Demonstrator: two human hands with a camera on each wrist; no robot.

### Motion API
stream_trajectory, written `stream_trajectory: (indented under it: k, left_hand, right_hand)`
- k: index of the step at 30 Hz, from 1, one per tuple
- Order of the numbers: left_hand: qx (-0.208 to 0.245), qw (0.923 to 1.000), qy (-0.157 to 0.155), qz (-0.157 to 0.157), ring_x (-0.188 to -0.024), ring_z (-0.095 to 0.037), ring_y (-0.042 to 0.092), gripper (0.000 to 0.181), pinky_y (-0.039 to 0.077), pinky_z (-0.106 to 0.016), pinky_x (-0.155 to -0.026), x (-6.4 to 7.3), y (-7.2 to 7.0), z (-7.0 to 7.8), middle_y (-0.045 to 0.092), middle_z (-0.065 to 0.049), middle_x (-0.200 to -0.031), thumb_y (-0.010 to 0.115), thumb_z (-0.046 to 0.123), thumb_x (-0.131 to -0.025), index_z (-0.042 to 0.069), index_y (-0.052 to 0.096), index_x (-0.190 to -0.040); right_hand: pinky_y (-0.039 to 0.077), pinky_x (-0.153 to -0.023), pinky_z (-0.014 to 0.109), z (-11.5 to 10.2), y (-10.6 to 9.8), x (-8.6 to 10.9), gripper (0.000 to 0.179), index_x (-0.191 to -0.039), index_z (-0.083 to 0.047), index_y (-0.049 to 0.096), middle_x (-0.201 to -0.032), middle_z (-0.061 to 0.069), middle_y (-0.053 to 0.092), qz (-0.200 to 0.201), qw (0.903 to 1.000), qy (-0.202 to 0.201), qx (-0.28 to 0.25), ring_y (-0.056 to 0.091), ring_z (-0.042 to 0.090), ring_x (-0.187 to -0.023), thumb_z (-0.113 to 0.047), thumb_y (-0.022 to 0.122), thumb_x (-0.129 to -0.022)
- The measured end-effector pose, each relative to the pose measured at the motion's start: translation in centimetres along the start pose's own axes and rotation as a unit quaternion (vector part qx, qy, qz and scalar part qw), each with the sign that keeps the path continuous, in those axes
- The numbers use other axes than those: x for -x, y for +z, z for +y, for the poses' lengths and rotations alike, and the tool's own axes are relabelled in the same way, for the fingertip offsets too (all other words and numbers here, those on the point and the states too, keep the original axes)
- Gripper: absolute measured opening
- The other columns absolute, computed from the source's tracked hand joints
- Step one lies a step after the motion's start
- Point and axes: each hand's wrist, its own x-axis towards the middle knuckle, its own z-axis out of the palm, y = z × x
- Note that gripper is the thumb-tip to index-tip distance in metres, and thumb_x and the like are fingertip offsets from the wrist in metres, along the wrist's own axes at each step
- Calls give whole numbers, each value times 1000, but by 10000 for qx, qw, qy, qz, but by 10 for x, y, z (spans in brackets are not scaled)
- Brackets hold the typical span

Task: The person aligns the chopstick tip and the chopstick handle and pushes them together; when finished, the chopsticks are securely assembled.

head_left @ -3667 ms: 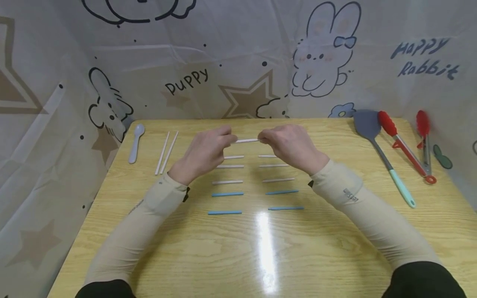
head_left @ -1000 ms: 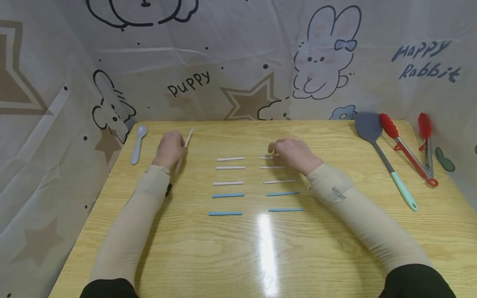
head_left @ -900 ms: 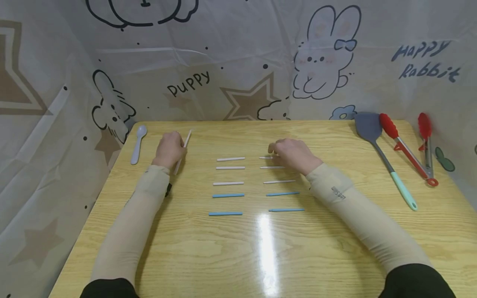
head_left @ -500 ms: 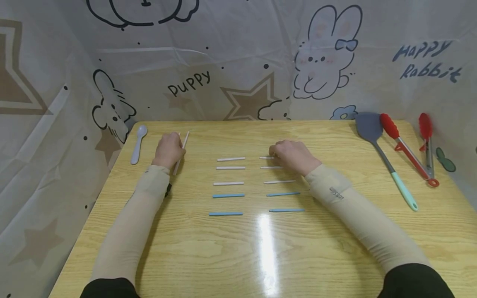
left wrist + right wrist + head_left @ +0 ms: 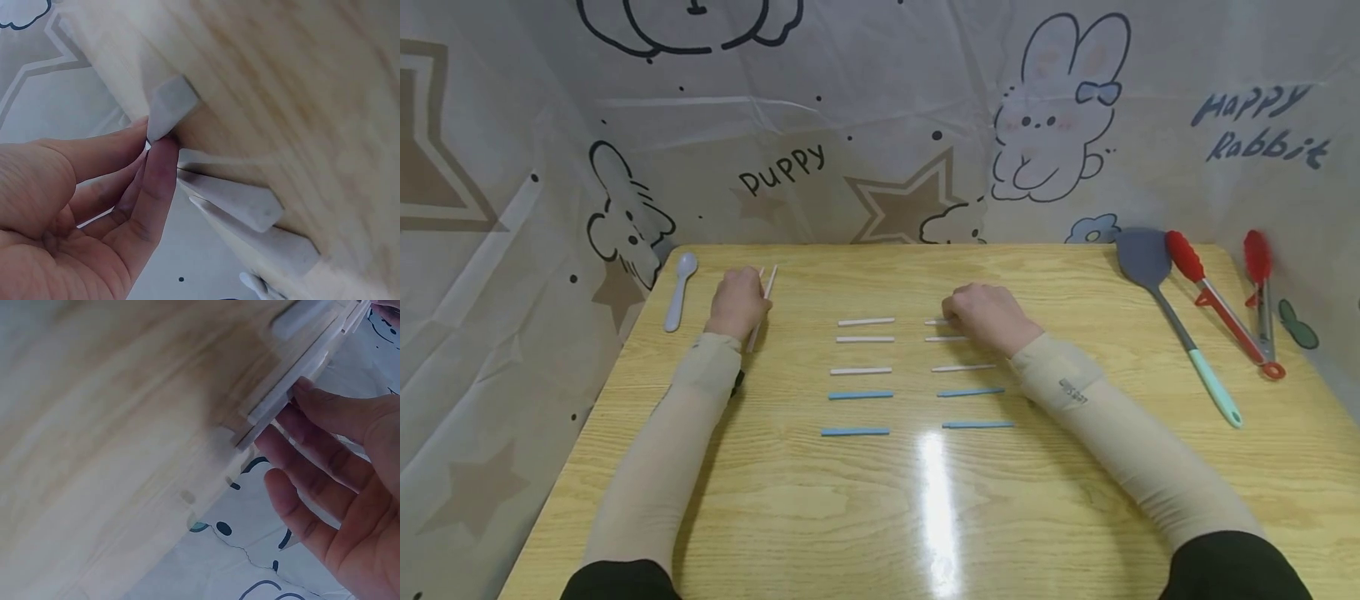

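At the table's left, my left hand (image 5: 737, 302) pinches a white chopstick (image 5: 773, 279) between thumb and index finger. It lies slanted beside other white chopsticks, mostly covered by the hand; the left wrist view shows two chopstick ends (image 5: 250, 203) close by. Right of centre, my right hand (image 5: 988, 315) has thumb and index finger on either side of a short white chopstick half (image 5: 269, 406), low at the table. Below lie more halves in two columns: white ones (image 5: 861, 371) above blue ones (image 5: 855, 432). Right-column blue halves (image 5: 977, 425) have a thin peg on the left end.
A grey spoon (image 5: 681, 292) lies at the far left corner. At the right are a grey spatula (image 5: 1157, 275) with a mint handle and two red-tipped tongs (image 5: 1221, 312) (image 5: 1259, 275). A printed cloth (image 5: 880, 108) rises behind the table (image 5: 775, 508).
Earlier both hands held one white chopstick together at the centre back. The left hand has since carried it left and lowered it beside the others; the right hand has come down onto a white half.
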Motion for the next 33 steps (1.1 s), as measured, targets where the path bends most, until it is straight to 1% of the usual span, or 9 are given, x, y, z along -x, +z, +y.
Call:
stream_trajectory:
  k: [3,7,14,18,21,23,26,30,33]
  left_hand:
    - [-4,10000,7,-9,-73,-36,65,10,56,-44,-64,0,1,-1,65,-27,-86,68,-1,-88,-11,67,-88]
    - [5,10000,8,-27,-72,-36,65,10,56,-45,-64,0,2,-1,65,-27,-86,68,-2,-88,-12,66,-88]
    - [-53,10000,54,-29,-73,-36,64,10,55,-45,-65,0,2,1,65,-26,-84,68,-2,-87,-11,65,-86]
    - [-278,9996,74,21,-72,-35,61,10,53,-45,-64,2,-1,6,63,-24,-82,67,-3,-87,-10,62,-90]
    - [-456,9987,188,136,-72,-33,59,11,53,-46,-64,4,-3,16,63,-23,-82,67,-2,-88,-10,62,-92]
    - [-524,9980,302,197,-72,-32,60,10,53,-46,-64,5,-4,25,64,-21,-81,67,-1,-89,-9,63,-89]
    - [-419,9974,556,209,-82,-34,63,14,54,-47,-73,8,-6,40,66,-22,-91,69,3,-91,-10,65,-94]
    - [-131,9948,1002,91,-94,-34,63,20,53,-46,-80,14,-5,61,66,-22,-104,69,8,-93,-8,68,-106]
    - [55,9885,1508,-121,-91,-29,63,22,53,-42,-78,16,1,74,67,-18,-102,70,10,-93,-5,70,-108]
  right_hand:
    - [47,-47,32,0,2,1,17,-75,-12,67,-73,1,62,64,10000,7,37,52,17,-58,-3,73,-87]
    - [47,-47,32,0,3,2,14,-77,-11,68,-75,2,64,123,9998,0,153,51,17,-57,-3,73,-87]
    - [47,-48,33,0,1,3,14,-79,-10,67,-75,2,62,41,9997,15,254,52,18,-58,1,71,-87]
    - [47,-48,33,0,-4,4,19,-79,-10,62,-73,2,59,37,9996,-2,266,51,18,-59,8,67,-85]
    - [47,-46,34,0,-9,5,17,-81,-8,58,-71,3,58,120,9994,-49,308,51,18,-57,5,66,-89]
    - [47,-44,35,0,-11,5,14,-84,-7,56,-70,4,58,187,9993,-81,298,51,18,-55,-2,65,-94]
    - [46,-41,35,-1,-15,5,15,-88,-5,54,-64,3,55,252,9993,-104,266,49,17,-50,-13,62,-99]
    - [42,-38,33,-5,-18,6,15,-90,-5,49,-55,-1,44,400,9988,-211,185,41,15,-46,-13,57,-101]
    - [40,-37,32,-8,-21,7,16,-91,-5,45,-53,-1,39,495,9982,-331,118,38,15,-44,-11,55,-102]
